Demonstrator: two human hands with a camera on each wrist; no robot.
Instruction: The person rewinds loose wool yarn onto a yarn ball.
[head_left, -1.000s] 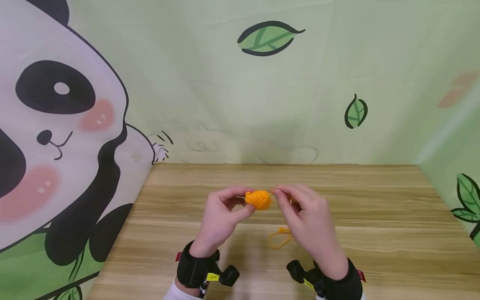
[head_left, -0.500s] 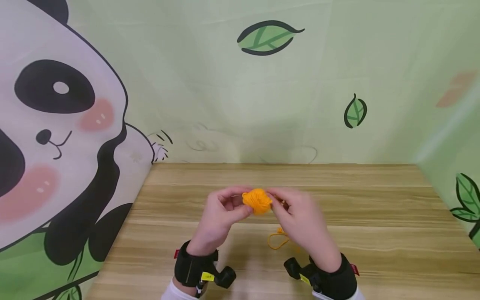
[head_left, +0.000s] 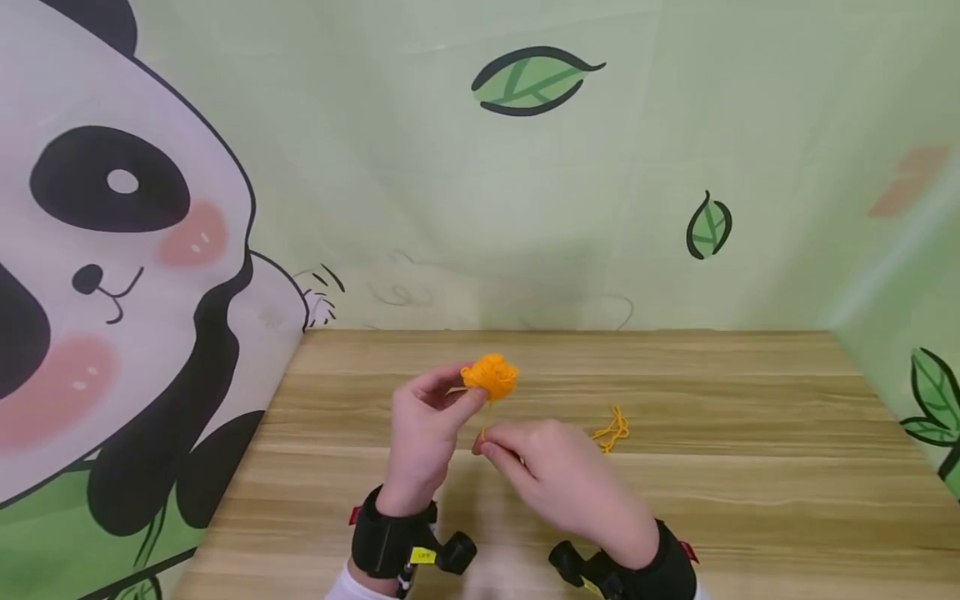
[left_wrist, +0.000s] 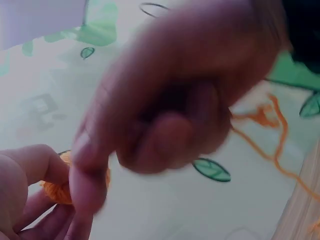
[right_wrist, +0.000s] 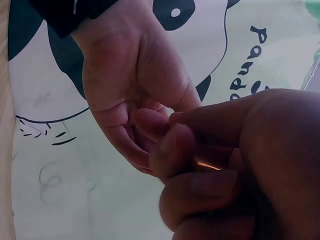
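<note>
A small orange ball of yarn (head_left: 491,377) is pinched between the thumb and fingers of my left hand (head_left: 425,433), above the table. My right hand (head_left: 562,471) is curled just below and to the right, its thumb and forefinger pinching a strand of yarn (head_left: 490,414) that runs down from the ball. In the left wrist view, my right hand (left_wrist: 165,105) covers part of the yarn ball (left_wrist: 59,191). A loose tail of yarn (left_wrist: 255,142) trails out behind it. In the right wrist view the ball is hidden behind the fingers.
Loose yarn (head_left: 613,429) shows to the right of my right hand. The wooden table (head_left: 750,483) meets a pale green backdrop (head_left: 420,167) printed with a panda (head_left: 142,275) and leaves. Each wrist wears a black camera band (head_left: 393,533).
The right hand has moved from the ball's right side down and left to below it, drawing the strand along. The left hand has raised the ball slightly and shifted it left.
</note>
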